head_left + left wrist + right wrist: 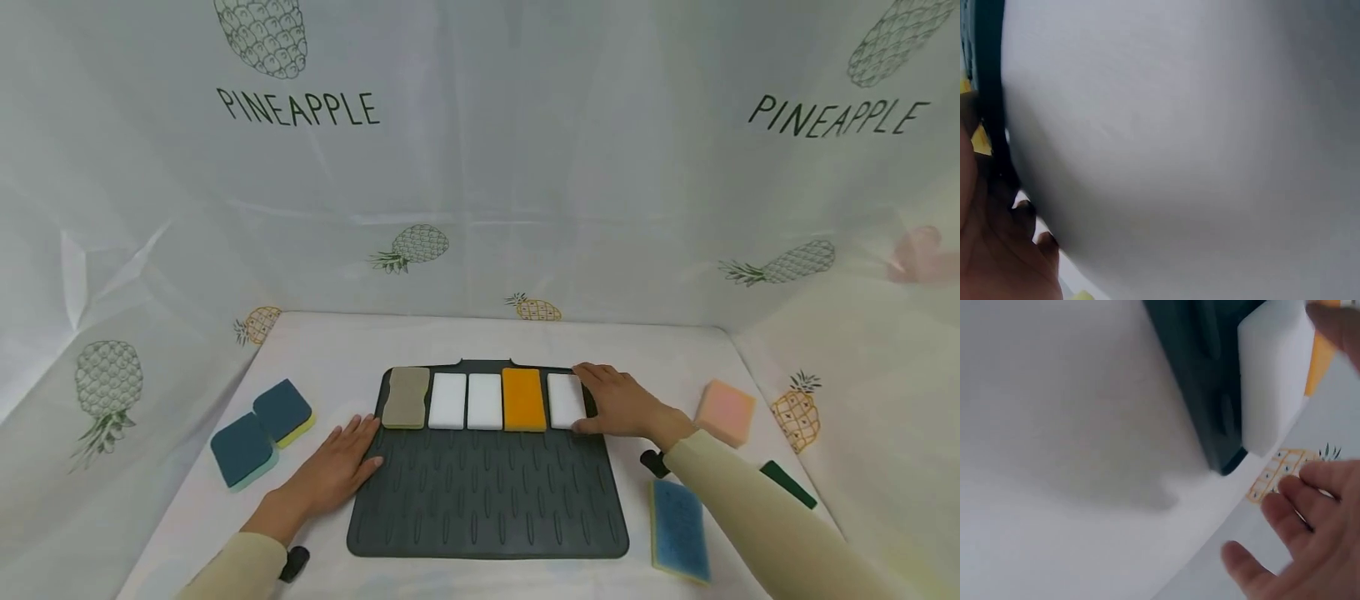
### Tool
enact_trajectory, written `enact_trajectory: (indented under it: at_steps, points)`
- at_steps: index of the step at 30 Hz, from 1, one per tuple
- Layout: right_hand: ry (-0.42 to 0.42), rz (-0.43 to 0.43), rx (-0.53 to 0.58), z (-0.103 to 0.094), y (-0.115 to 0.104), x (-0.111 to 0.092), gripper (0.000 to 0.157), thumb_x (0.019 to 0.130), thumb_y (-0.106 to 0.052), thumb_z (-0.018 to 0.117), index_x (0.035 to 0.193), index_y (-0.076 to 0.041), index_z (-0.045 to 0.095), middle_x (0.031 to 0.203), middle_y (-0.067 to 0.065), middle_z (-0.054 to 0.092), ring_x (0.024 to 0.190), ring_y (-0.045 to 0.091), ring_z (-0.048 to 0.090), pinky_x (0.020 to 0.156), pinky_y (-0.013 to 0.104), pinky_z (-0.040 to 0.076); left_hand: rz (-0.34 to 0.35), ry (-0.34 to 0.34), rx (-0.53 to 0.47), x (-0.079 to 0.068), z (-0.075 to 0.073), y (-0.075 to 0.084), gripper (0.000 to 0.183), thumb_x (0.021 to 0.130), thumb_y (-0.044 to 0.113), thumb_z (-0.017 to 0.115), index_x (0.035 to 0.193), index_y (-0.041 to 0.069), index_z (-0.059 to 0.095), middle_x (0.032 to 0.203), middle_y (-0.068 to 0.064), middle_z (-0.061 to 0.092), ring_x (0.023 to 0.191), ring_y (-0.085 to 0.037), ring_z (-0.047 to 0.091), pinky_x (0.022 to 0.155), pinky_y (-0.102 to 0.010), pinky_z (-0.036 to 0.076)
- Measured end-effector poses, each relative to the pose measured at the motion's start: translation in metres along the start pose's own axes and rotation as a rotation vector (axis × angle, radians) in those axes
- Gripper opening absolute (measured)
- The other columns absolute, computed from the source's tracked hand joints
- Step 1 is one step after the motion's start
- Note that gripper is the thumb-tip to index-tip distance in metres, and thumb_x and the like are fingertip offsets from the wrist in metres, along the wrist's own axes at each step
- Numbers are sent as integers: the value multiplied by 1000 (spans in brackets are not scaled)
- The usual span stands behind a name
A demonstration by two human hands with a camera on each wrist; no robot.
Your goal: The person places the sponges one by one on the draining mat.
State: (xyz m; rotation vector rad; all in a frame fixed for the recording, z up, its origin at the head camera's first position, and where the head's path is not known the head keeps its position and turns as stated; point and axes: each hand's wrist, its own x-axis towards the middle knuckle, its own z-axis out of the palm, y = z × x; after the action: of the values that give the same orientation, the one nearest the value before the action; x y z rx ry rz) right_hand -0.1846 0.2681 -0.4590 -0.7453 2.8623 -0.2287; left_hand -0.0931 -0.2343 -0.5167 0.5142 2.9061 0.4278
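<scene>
A dark grey ridged mat [487, 492] lies on the white-covered table, with a row of blocks and sponges along its far edge. From left to right these are a wavy-edged beige sponge [406, 398], two white blocks [447, 401], an orange sponge [522, 400] and another white block [565, 401]. My right hand [622, 402] is at this last white block, thumb near its lower corner and the other fingers spread by its far end. On the mat's left edge rests my left hand [333, 467], its fingers extended and fingertips near the beige sponge.
Left of the mat lie two dark blue-topped sponges [243, 448]. To the right are a pink sponge block [725, 412], a blue sponge [678, 529] and a dark green pad [787, 484], partly behind the right sleeve. A pineapple-print curtain [480, 167] surrounds the table.
</scene>
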Motion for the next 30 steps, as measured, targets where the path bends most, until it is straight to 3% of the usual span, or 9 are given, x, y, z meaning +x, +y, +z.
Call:
enact_trajectory:
  at_steps: [6, 10, 15, 18, 22, 25, 30]
  points:
    - [205, 12, -79, -1, 24, -23, 76, 99, -40, 74, 154, 4, 47, 155, 27, 51, 140, 49, 49, 110, 69, 44, 12, 7, 17, -5, 2, -6, 68, 111, 38, 55, 164, 2, 35, 169, -19, 38, 158, -43, 29, 127, -65, 24]
    - [327, 26, -152, -7, 50, -46, 69, 96, -33, 78, 147, 5, 52, 146, 28, 57, 132, 50, 54, 104, 69, 46, 20, 18, 27, -6, 2, -8, 68, 111, 38, 55, 164, 2, 34, 169, -18, 37, 159, -42, 29, 127, -65, 24]
    - [413, 50, -229, -13, 92, -78, 67, 89, -25, 85, 140, 8, 56, 137, 31, 61, 123, 52, 58, 95, 72, 48, 24, 19, 20, -5, 1, -6, 69, 110, 39, 55, 165, 2, 34, 169, -18, 37, 159, -42, 28, 127, -65, 24]
    - [422, 64, -255, -17, 114, -100, 69, 85, -22, 87, 138, 9, 56, 135, 32, 61, 120, 54, 59, 91, 74, 49, 24, 16, 18, -4, 0, -5, 69, 110, 38, 56, 165, 2, 34, 169, -18, 37, 159, -42, 28, 127, -65, 23]
    - [337, 144, -245, -19, 132, -126, 70, 88, -24, 84, 140, 11, 52, 138, 35, 57, 122, 57, 54, 93, 80, 44, 24, 9, 11, -3, 0, -4, 69, 111, 38, 55, 165, 2, 33, 170, -19, 36, 159, -43, 27, 127, -66, 23]
    - [274, 211, -228, -15, 141, -138, 69, 92, -26, 80, 140, 12, 49, 138, 38, 55, 122, 60, 52, 95, 84, 40, 24, 7, 6, -3, 0, -5, 69, 111, 39, 55, 165, 2, 33, 170, -18, 35, 159, -43, 27, 128, -66, 22]
    - [254, 255, -216, -8, 152, -148, 72, 90, -30, 82, 138, 13, 51, 135, 38, 57, 119, 60, 52, 91, 81, 43, 29, 6, -5, -1, 1, -5, 69, 111, 39, 54, 165, 3, 32, 170, -18, 35, 160, -43, 26, 128, -66, 21]
